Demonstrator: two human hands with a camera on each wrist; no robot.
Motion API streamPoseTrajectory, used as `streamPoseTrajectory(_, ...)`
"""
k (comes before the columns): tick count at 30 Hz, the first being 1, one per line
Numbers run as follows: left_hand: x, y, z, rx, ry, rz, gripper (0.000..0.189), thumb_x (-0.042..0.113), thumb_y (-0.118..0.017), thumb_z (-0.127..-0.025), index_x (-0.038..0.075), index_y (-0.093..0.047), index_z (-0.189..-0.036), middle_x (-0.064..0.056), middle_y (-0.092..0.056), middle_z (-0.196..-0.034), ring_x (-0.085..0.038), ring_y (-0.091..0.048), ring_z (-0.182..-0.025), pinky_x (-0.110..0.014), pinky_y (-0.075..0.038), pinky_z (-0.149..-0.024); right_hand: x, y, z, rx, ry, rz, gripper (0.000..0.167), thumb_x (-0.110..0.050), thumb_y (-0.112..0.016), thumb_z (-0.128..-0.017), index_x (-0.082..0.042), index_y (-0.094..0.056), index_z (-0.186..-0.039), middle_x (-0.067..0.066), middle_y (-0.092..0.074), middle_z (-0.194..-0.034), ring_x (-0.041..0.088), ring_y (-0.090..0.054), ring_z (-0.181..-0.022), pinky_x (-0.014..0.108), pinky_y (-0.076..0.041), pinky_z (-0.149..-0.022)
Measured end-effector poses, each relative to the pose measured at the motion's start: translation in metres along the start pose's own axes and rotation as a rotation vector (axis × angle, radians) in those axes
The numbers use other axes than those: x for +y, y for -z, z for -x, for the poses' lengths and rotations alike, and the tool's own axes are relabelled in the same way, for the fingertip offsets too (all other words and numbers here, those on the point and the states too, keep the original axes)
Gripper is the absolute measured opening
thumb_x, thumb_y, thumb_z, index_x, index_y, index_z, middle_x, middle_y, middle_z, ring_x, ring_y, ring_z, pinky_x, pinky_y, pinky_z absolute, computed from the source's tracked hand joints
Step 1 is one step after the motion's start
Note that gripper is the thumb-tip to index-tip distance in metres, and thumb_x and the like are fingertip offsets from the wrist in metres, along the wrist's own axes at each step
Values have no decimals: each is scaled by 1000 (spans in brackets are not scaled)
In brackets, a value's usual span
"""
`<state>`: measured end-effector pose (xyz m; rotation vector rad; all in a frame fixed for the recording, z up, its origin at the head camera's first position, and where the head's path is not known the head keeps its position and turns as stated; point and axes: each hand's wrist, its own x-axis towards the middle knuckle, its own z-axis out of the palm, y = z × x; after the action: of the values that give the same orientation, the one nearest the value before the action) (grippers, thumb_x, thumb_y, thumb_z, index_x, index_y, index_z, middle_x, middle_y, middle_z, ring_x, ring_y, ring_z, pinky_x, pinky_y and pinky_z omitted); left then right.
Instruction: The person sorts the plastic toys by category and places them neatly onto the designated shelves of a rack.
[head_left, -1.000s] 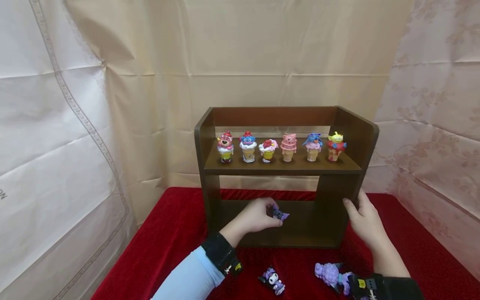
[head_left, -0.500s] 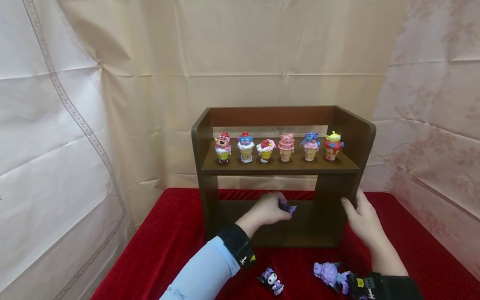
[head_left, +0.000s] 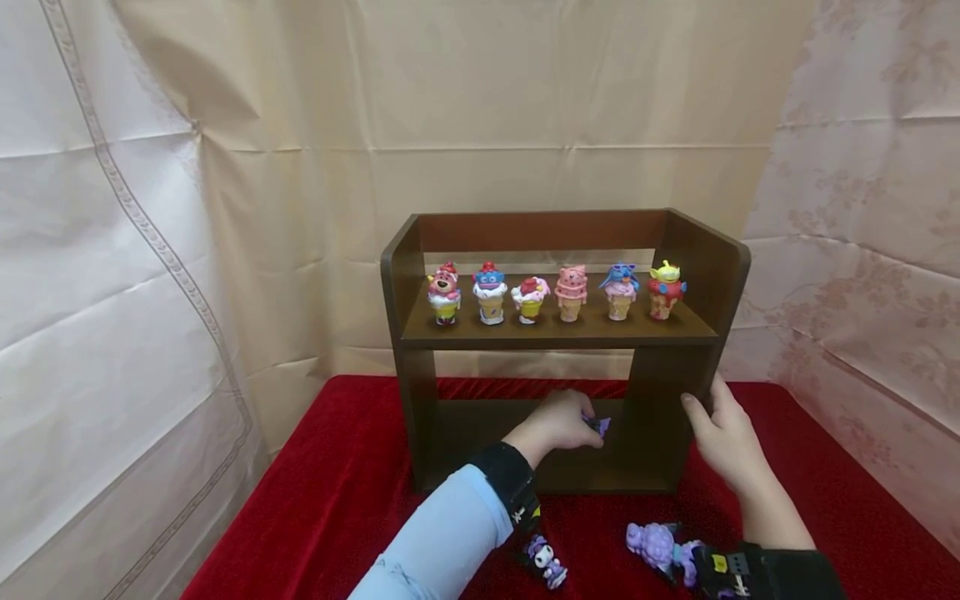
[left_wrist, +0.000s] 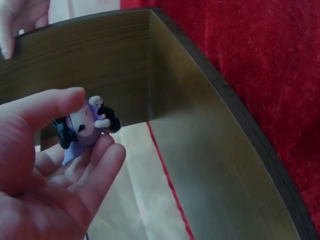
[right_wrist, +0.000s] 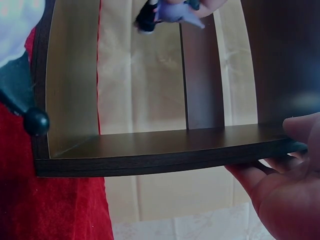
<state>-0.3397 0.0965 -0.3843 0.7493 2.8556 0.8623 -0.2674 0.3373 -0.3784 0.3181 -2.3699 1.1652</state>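
Note:
My left hand is inside the lower compartment of a brown two-tier shelf. Between thumb and fingers it pinches a small purple-and-black figurine with a pale face, held above the bottom board toward the right side. My right hand grips the shelf's right side panel, thumb on the inner face and fingers on the outer. On the red cloth in front lie a small purple, black and white figurine, partly near my left wrist, and a larger purple figurine beside my right wrist strap.
Several ice-cream-cone figurines, among them a pink bear and a green-headed one, stand in a row on the upper board. Red velvet cloth covers the table. Beige cloth hangs behind.
My left hand has moved to the right within the lower compartment, carrying the figurine. My right hand keeps its hold on the side panel. The head view has shifted slightly.

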Motion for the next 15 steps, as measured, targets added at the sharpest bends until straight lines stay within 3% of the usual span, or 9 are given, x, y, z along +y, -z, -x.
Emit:
streamPoseTrajectory(3,4,-5,-5,-21,24,-55,29,26,-87,-77,12,-73,-99,7,-66,-90,-7,-58,-75,-21,-49,-65,0,0,-1,-1,7,5,58,-21,-46,-109,-15,-24,-162,29,-50,-144,44,-51,-127,11,-39,-83)
streamPoseTrajectory(5,6,-8,-9,-49,38,-90,19,24,-85,-78,12,-71,-83,8,-61,-80,-7,-53,-65,-21,-45,-57,0,0,-1,1,12,8,58,-21,-46,-109,-17,-24,-162,28,-50,-145,44,-51,-127,11,-39,-84)
streamPoseTrajectory(9,11,-13,-19,-99,84,-122,36,22,-83,-79,14,-55,-59,8,-44,-60,-9,-39,-52,-24,-35,-46,0,0,-1,4,10,8,58,-21,-46,-109,-18,-24,-163,28,-51,-144,44,-52,-126,11,-39,-83)
streamPoseTrajectory(11,13,-16,-24,-114,125,-108,38,22,-84,-80,13,-53,-60,6,-44,-59,-11,-41,-52,-25,-36,-46,0,0,0,7,9,9,58,-20,-46,-109,-18,-24,-163,29,-51,-143,44,-52,-126,11,-38,-83)
streamPoseTrajectory(15,13,-22,-30,-109,206,-84,27,22,-88,-79,12,-64,-77,4,-60,-71,-13,-56,-63,-27,-49,-55,1,-1,-1,16,21,8,58,-20,-47,-109,-16,-25,-162,29,-51,-143,44,-52,-125,9,-37,-83)
